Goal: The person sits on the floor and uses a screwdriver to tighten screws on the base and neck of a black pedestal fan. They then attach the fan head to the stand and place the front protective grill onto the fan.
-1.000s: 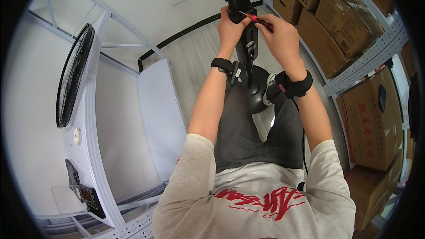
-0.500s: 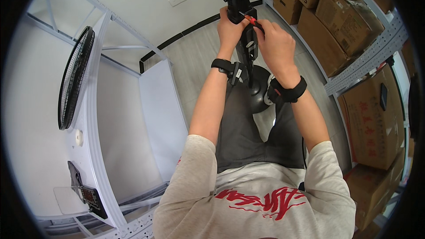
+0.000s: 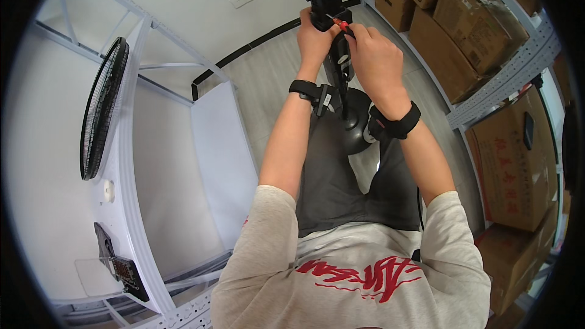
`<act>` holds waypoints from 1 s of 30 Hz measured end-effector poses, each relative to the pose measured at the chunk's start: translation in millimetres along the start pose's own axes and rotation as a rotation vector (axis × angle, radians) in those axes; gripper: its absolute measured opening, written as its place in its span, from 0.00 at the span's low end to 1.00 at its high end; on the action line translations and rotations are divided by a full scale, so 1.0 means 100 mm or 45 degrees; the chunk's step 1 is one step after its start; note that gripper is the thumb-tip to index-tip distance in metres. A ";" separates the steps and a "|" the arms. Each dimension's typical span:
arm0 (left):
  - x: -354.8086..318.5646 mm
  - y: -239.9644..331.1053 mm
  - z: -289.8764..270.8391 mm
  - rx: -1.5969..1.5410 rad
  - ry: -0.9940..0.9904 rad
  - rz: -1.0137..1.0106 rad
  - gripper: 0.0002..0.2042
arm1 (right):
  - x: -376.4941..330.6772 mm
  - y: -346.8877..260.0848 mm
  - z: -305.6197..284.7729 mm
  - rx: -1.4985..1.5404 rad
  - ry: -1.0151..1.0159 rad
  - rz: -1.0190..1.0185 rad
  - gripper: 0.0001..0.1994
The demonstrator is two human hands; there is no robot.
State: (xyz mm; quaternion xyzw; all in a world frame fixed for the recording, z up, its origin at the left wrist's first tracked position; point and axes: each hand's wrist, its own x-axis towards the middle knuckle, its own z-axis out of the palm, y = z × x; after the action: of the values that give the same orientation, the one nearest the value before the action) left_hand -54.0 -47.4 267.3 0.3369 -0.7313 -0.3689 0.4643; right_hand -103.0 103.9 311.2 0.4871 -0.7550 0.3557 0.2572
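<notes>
A black stand fan point(image 3: 325, 1) stands upright ahead of me, its top cut off by the upper edge of the picture and its round base point(image 3: 356, 137) on the floor by my legs. My left hand point(image 3: 313, 44) is closed around the fan's neck from the left, with part of its fingers hidden behind the black housing. In my right hand point(image 3: 378, 60) is a red and black screwdriver point(image 3: 342, 25), pinched by the handle. Its shaft points left to the neck housing; whether the tip sits in a screw is too small to tell.
On the white shelf at left, a round black fan grille point(image 3: 105, 109) leans upright. Near it are a small white round piece point(image 3: 108, 191) and a dark circuit board point(image 3: 128, 278). Cardboard boxes point(image 3: 448, 52) fill the rack at right, where a dark phone-like object point(image 3: 528, 131) lies on one box.
My right hand has shifted slightly on the screwdriver, its fingers now bent a little differently. The left hand keeps its grip on the fan neck, and the whole view has moved slightly.
</notes>
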 end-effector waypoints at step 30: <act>-0.02 0.06 -0.01 0.003 -0.013 -0.009 0.31 | 0.04 0.17 0.03 0.262 -0.057 0.031 0.11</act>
State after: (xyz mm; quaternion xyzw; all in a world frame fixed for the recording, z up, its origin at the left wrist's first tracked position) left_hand -53.5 -43.4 271.6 0.3381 -0.7330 -0.3712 0.4589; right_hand -120.1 103.4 307.6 0.5095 -0.7260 0.4236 0.1843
